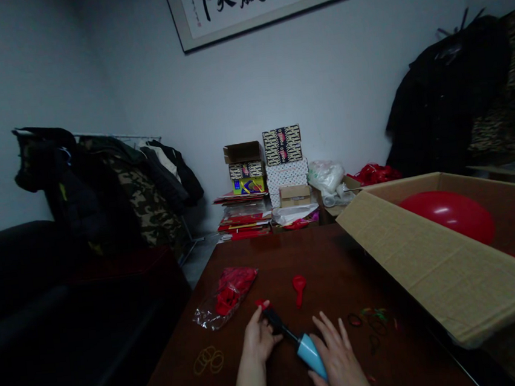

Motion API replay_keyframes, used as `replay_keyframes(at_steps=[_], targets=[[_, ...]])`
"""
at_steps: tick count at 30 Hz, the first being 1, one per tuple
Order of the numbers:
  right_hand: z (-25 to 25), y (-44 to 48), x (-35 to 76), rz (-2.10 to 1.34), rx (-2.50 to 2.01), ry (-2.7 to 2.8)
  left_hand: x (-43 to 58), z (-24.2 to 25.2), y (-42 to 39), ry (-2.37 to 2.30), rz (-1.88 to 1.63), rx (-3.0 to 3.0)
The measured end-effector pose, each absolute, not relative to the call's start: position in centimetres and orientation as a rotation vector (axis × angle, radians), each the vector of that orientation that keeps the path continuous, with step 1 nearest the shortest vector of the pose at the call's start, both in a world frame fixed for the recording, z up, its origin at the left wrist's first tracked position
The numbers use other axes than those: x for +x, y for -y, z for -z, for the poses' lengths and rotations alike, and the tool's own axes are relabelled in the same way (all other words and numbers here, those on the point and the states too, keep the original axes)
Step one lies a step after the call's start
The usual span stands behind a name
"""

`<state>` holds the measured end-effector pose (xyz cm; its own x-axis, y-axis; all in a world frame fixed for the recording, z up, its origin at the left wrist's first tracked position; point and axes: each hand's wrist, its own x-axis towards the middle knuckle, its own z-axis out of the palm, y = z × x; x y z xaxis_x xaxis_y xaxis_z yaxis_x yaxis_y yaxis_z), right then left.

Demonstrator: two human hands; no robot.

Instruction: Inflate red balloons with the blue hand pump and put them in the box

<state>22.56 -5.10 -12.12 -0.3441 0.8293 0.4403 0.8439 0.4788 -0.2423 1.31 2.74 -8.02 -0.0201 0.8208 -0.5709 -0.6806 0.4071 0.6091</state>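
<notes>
A hand pump (310,355) with a light blue barrel and a black front end lies slanted above the table, its thin rod showing between the two parts. My left hand (258,336) is at the black end, thumb and fingertips closed around it, where a small red balloon (261,303) shows at the tip. My right hand (340,361) has the blue barrel between thumb and palm, with several fingers stretched forward. Just ahead of the hands lies a flat red balloon (299,287). To the left rests a clear plastic bag of red balloons (229,293).
Yellowish rubber bands (208,360) lie at the left of the table (263,256); dark and coloured bands (375,321) lie at the right. An open cardboard box (428,261) beside the table's right edge holds an inflated red balloon (451,214). Stacked boxes (287,175) stand beyond the table.
</notes>
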Motion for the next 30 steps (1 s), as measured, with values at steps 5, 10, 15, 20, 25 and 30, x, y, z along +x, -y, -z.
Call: replay_keyframes(at_steps=[5, 10, 15, 20, 25, 30], targets=[[12.4, 5.4, 22.4, 0.061, -1.389, 2.237, 1.6, 8.1, -2.1, -0.957, -1.314, 0.188], [11.6, 5.4, 22.1, -0.035, -1.489, 2.174, 2.8, 8.0, -1.6, -0.825, -1.553, 0.233], [10.7, 5.7, 21.6, -0.231, -1.542, 2.191, 2.8, 7.4, -1.4, -0.790, -1.550, 0.237], [8.9, 6.9, 20.3, -0.297, -1.637, 2.200, 2.5, 7.2, -1.2, -0.670, -1.513, 0.212], [7.4, 8.0, 18.9, -0.392, -1.630, 2.224, 2.9, 6.6, -1.0, -0.870, -1.609, 0.158], [7.5, 8.4, 17.7, -0.391, -1.714, 2.210, 3.4, 4.8, -1.0, -0.949, -1.570, 0.325]])
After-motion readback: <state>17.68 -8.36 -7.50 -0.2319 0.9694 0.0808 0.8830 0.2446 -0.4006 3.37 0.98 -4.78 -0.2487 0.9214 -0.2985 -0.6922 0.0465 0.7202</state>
